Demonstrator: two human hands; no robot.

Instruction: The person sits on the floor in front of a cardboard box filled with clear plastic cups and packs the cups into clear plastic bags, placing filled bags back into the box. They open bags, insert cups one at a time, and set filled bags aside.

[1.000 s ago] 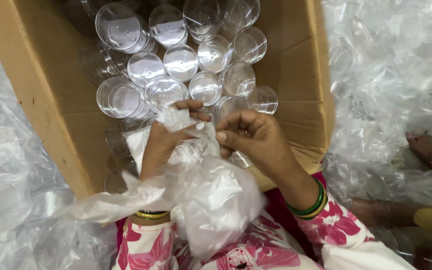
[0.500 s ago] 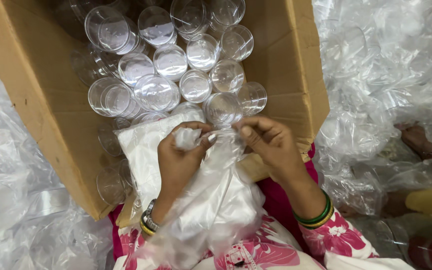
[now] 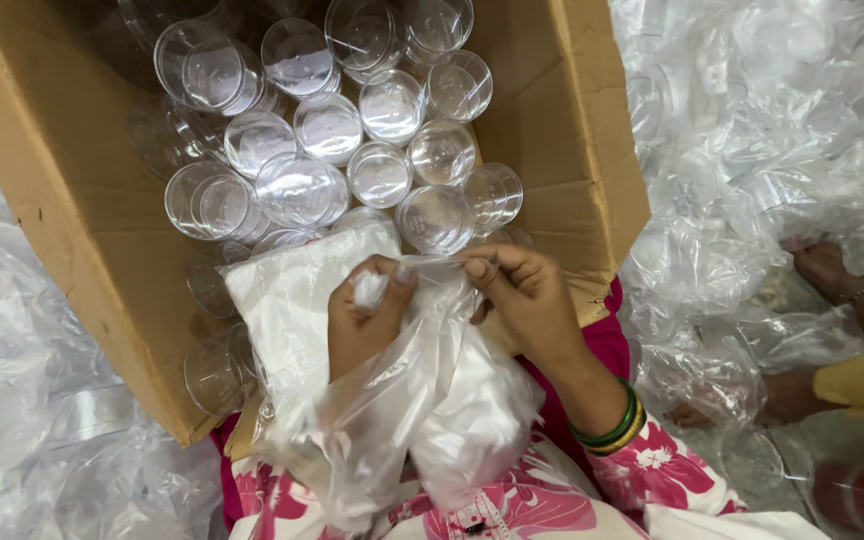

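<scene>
Two bare hands work at the near edge of a cardboard box (image 3: 62, 250), over a floor buried in crumpled clear plastic wrap (image 3: 42, 420) that spreads from the far left and under the box. Inside the box, clear plastic cups (image 3: 297, 190) lie packed on their sides with their round mouths facing up, filling it from left wall to right wall. At the near middle, a thin clear plastic bag (image 3: 392, 410) drapes from the box rim down over the person's lap, white and cloudy where it folds. The left hand (image 3: 362, 320) is curled tight, its fingers closed on a bunched bit of the bag's top. Just to its right, the right hand (image 3: 522, 300) pinches the same top edge between thumb and forefinger, so the film is stretched taut between the two hands. Green and gold bangles (image 3: 614, 430) ring the right wrist above a pink flowered sleeve (image 3: 667, 475). Farther right, more loose wrap (image 3: 752, 150) covers the floor, and another person's bare foot (image 3: 832, 275) rests among it.
</scene>
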